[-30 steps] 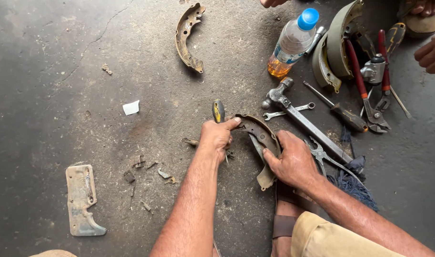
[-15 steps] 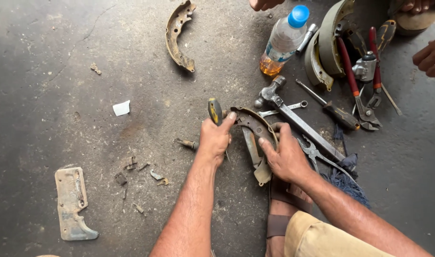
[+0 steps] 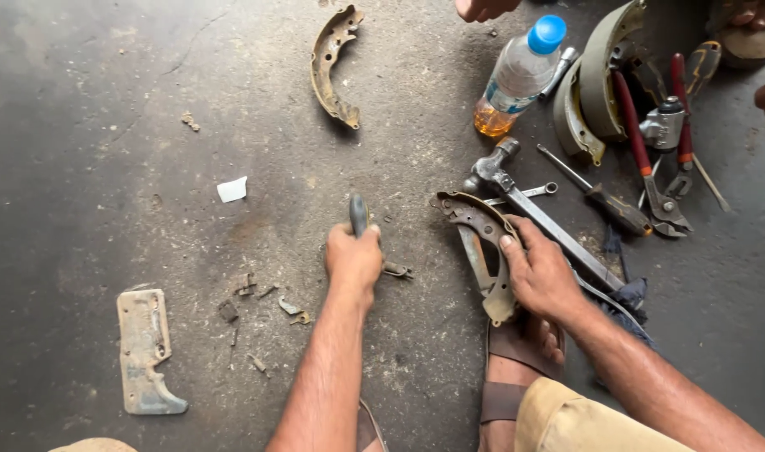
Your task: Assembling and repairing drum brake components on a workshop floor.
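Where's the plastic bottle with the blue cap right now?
In the head view, the plastic bottle lies on the floor at upper right, tilted, just above the hammer and left of the stacked brake shoes, well beyond the right hand.

I have one view only, from the camera on the wearer's head. It looks steeply down and a little forward at the grey concrete floor [image 3: 106, 125], close enough that both forearms enter from the bottom edge. The top edge cuts off a curved rusty metal brake shoe [image 3: 332, 63] lying farther out.
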